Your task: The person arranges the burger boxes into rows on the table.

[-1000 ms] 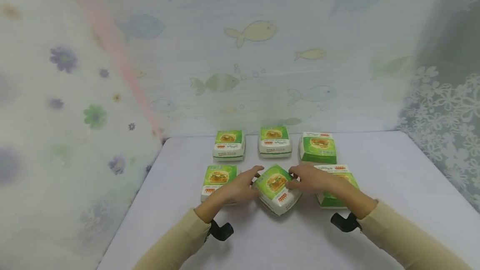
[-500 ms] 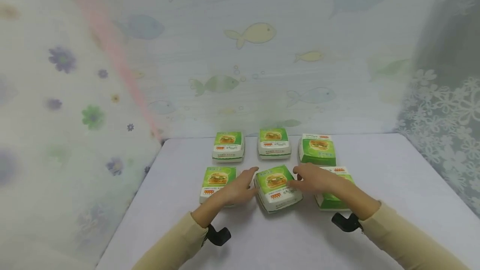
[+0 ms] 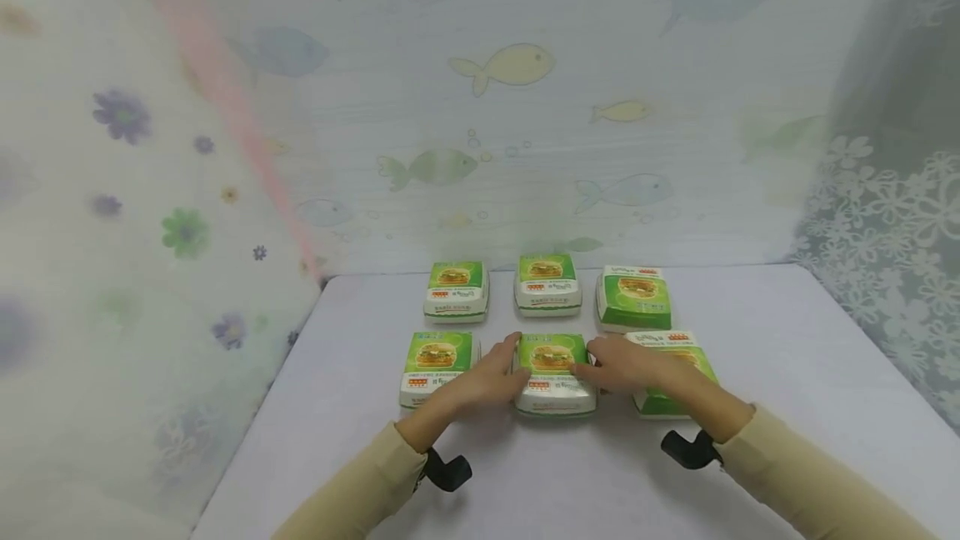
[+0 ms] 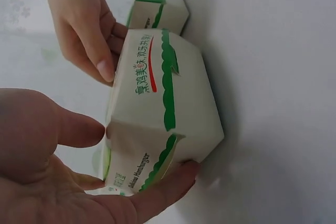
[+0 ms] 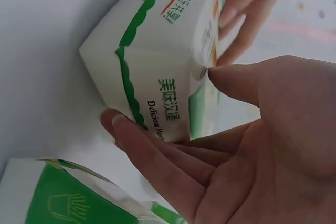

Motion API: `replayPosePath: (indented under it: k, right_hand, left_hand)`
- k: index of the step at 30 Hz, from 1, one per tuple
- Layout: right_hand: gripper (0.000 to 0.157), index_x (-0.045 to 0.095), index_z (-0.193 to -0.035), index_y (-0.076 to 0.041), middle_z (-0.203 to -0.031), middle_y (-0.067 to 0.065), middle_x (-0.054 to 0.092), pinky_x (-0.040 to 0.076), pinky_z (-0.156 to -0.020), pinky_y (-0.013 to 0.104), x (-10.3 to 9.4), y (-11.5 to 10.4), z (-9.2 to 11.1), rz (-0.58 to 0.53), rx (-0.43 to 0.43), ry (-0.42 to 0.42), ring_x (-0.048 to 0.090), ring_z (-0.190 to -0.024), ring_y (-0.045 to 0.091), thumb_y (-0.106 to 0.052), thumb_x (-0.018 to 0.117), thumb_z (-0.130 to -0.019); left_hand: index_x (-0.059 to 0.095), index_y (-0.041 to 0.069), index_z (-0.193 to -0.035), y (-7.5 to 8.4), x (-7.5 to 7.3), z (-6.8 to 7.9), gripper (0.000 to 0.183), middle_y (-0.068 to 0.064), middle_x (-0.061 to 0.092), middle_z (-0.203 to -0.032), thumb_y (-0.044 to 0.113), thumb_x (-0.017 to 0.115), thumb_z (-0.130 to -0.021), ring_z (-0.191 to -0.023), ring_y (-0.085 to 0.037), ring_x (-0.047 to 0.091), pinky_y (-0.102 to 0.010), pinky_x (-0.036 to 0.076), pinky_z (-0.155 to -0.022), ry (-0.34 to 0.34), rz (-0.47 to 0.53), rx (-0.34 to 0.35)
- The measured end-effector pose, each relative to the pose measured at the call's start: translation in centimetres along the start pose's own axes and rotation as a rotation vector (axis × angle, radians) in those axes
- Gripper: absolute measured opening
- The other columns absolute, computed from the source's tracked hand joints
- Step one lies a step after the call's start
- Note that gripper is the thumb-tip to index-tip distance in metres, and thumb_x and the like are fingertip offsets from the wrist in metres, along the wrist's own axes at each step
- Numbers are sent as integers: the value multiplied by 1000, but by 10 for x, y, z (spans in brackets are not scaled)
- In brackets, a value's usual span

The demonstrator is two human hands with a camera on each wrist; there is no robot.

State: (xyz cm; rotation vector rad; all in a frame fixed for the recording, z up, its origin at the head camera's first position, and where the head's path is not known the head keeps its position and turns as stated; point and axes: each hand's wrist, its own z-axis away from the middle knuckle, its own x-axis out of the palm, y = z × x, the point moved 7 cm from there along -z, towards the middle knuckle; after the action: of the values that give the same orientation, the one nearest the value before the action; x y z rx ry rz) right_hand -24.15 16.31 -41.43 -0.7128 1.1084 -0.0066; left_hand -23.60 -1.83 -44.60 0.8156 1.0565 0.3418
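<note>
A white and green hamburger box (image 3: 553, 397) with a burger picture on its lid sits in the middle of the front row, squared to the table's front. On its left side my left hand (image 3: 491, 375) grips it, thumb at the lid's edge and fingers along the side wall. My right hand (image 3: 626, 363) holds the opposite side the same way, thumb on the lid edge. In the left wrist view the box (image 4: 152, 87) shows its front wall with red and green print. The right wrist view shows the box's side (image 5: 152, 77) lettered "Delicious".
Matching boxes stand at the front left (image 3: 435, 357) and front right (image 3: 663, 402), the latter partly behind my right hand. Behind them is a row with a left box (image 3: 456, 294), a middle box (image 3: 547, 286) and a right box (image 3: 636, 298). A patterned curtain (image 3: 480, 123) hangs behind the white table (image 3: 555, 490).
The middle front box has turned from a diagonal angle to straight alignment with its neighbours. My left hand has come in against its side, while the right hand has stayed nearly in place.
</note>
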Motion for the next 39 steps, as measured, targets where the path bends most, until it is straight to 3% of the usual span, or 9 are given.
replayPosePath:
  k: [7,15,21,25,28,33,39]
  right_hand:
    - [29,60,-86,-5,-69,3,58,41,-54,28,1,2,-1,-28,18,13,50,-59,14,-29,60,-103]
    - [27,61,-91,-4,-72,3,60,42,-54,28,-2,0,-6,-52,33,41,53,-61,15,-29,60,-103]
    - [28,61,-86,-5,-68,2,60,40,-54,27,-1,3,-10,-53,20,41,51,-59,14,-28,60,-102]
    - [32,61,-88,-3,-68,3,61,42,-54,28,-4,5,-8,-48,27,37,52,-60,14,-31,61,-102]
    - [36,63,-101,4,-77,5,66,49,-59,31,-11,6,-1,-37,34,32,60,-66,15,-32,62,-103]
    - [51,57,-130,11,-107,17,72,59,-80,43,-33,8,12,-2,20,47,69,-96,28,-33,60,-104]
    - [56,52,-139,10,-120,23,68,56,-91,53,-62,22,23,7,12,95,65,-113,40,-33,58,-105]
  left_hand:
    - [18,-2,-161,4,-4,-5,70,-28,30,-161,24,50,-105,-151,-35,28,-52,27,-121,-3,58,21]
    - [18,2,-162,1,-10,-8,68,-23,25,-165,21,50,-106,-155,-33,19,-53,18,-124,30,132,-6]
    - [17,0,-162,-1,-11,-9,69,-25,28,-163,20,51,-105,-153,-34,23,-54,22,-123,15,139,-26]
    - [15,1,-162,1,-12,-7,70,-26,24,-165,23,50,-106,-155,-36,18,-55,18,-124,-5,111,-39]
    - [14,1,-163,8,-18,-4,72,-26,22,-165,27,52,-106,-155,-38,17,-54,18,-124,-6,47,-22]
    - [15,3,-163,28,-30,-4,76,-24,23,-165,33,55,-106,-153,-37,24,-53,26,-122,19,-114,52]
    - [18,6,-164,59,-31,-18,76,-17,22,-168,36,56,-105,-155,-33,19,-50,23,-124,30,-151,121]
